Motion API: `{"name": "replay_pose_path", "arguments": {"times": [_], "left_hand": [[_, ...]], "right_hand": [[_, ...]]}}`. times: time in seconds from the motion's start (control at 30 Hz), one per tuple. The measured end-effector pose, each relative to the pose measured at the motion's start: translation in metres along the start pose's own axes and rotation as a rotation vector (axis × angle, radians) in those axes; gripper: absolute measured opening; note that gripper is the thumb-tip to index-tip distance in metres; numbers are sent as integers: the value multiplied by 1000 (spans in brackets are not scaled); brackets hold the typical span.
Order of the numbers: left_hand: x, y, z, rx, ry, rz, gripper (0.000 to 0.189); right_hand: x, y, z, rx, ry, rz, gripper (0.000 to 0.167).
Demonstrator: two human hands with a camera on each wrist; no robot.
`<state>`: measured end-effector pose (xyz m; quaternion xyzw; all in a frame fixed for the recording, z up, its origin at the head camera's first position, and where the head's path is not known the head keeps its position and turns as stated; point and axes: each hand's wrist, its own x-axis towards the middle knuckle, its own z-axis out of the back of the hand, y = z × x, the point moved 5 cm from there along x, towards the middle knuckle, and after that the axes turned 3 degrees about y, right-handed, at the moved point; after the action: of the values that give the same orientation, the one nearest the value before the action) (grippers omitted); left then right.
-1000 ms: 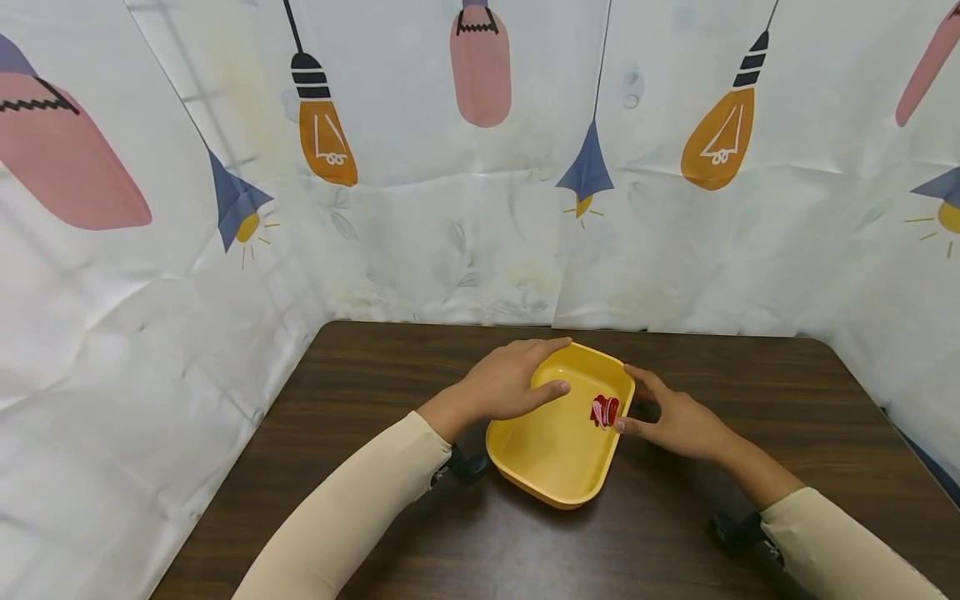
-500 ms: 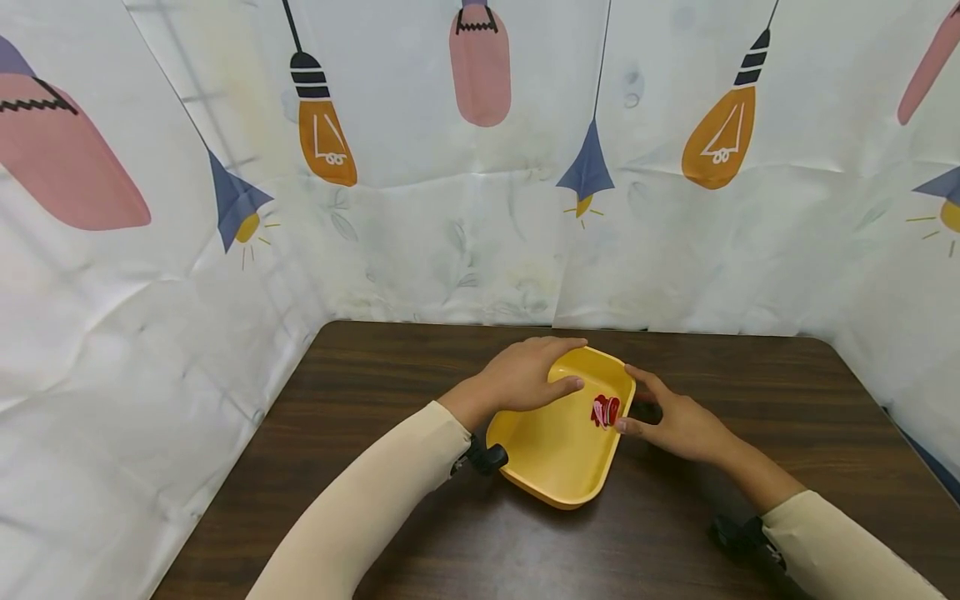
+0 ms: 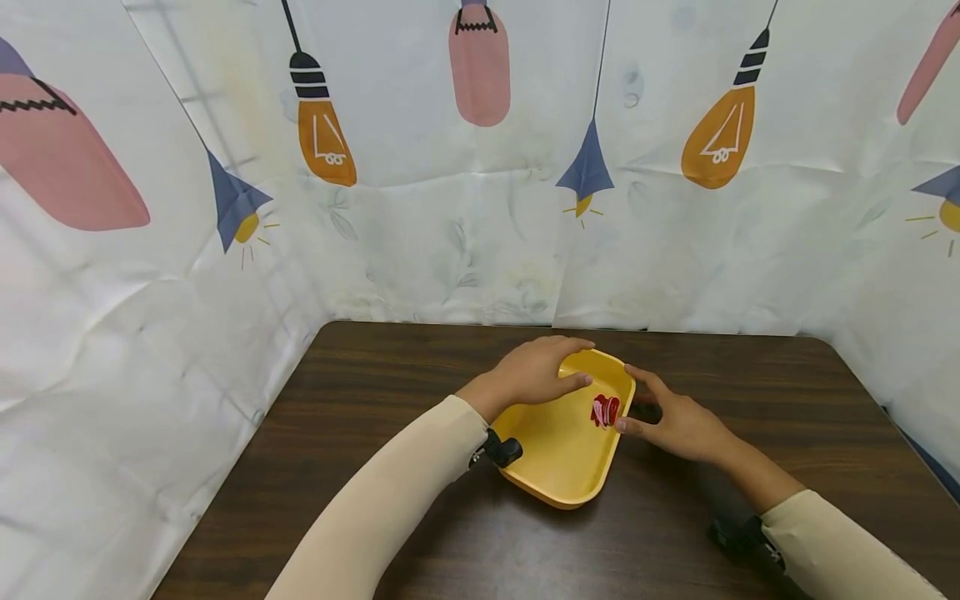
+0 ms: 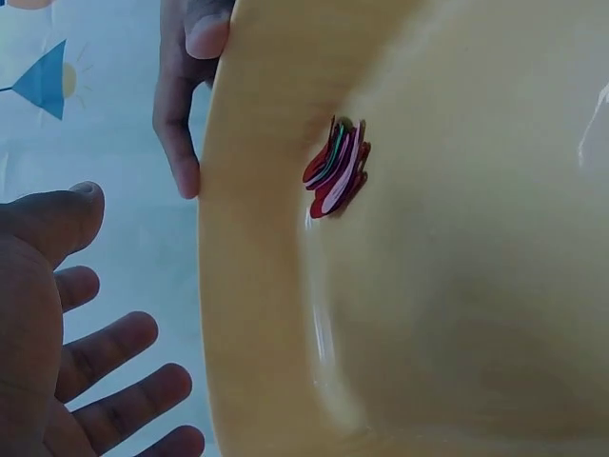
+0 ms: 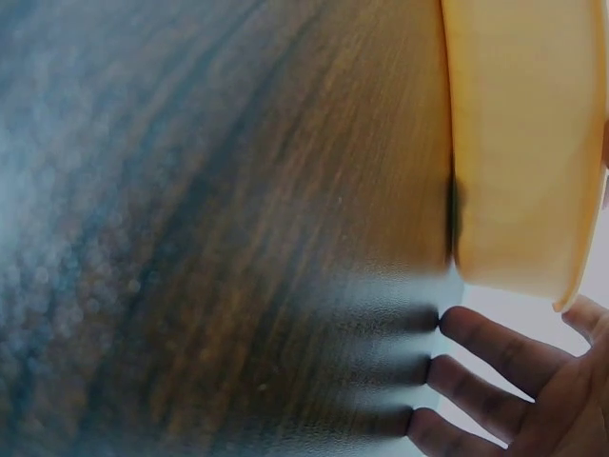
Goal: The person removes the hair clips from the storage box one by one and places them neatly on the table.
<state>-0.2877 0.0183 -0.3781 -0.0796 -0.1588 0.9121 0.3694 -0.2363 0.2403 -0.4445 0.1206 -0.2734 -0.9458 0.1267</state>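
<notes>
Two pale sleeves [image 3: 397, 483] nearest. One yellow tray [image 3: 555, 454] on table [image 3: 405, 367]: probably light, stiff, smooth; best hold by opposite rims. Right hand [image 3: 686, 423]: thumb and forefinger at tray's right rim, fingers relaxed, not clenched. One red-and-pink bundle [image 3: 604, 411] inside tray, near right wall: seems light, soft, better pinched; layers too thin to count. Left hand [image 3: 528, 372] over tray's far left part: fingers released, grasping nothing. Printed sheet [image 3: 480, 242] behind.

Screened-off work area, type of premises not determinable — white, lamp-printed sheeting [image 3: 450, 242] lines three sides of a brown table [image 3: 750, 392].
</notes>
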Motion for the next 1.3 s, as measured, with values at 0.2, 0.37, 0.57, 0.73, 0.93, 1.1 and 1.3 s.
{"name": "replay_pose_path", "arguments": {"times": [0.2, 0.37, 0.57, 0.73, 0.93, 1.1, 1.3], "left_hand": [[8, 3, -10, -22, 27, 17, 58], [14, 4, -21, -15, 61, 29, 56], [22, 1, -32, 37, 85, -3, 50], [26, -4, -39, 67, 111, -22, 46], [28, -10, -46, 95, 126, -16, 44], [31, -10, -54, 92, 145, 13, 45], [35, -11, -61, 85, 145, 31, 47]], "right_hand": [[1, -1, -1, 1, 4, 0, 96], [0, 1, 0, 0, -4, 6, 95], [-1, 2, 0, -4, -10, 10, 95], [-1, 1, 0, -6, -12, 14, 95], [0, -2, -2, 0, -14, 17, 93], [1, -3, -2, 0, -18, 23, 93], [0, -4, -3, -2, -26, 30, 94]]}}
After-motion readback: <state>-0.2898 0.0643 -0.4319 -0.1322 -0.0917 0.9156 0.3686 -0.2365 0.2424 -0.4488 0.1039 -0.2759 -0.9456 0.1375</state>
